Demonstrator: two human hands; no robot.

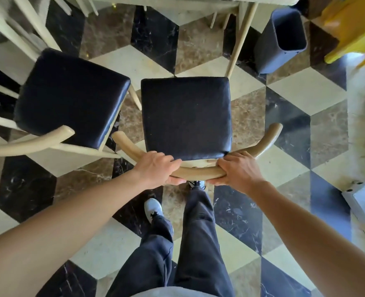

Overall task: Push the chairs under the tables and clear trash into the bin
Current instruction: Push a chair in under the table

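A wooden chair [185,116] with a black padded seat stands on the chequered floor right in front of me. Its curved backrest rail runs across the near side. My left hand [155,169] grips that rail left of centre, and my right hand [238,171] grips it right of centre. A pale table [198,2] edge shows at the top, beyond the chair, with its slanted leg near the seat's far right corner. A dark grey bin [281,39] stands on the floor at the upper right, open and seemingly empty.
A second black-seated chair [70,97] stands close on the left, angled, its armrest almost touching mine. More pale chair legs crowd the top left. A yellow object [353,28] sits at the top right. A small grey box [363,200] lies at the right edge.
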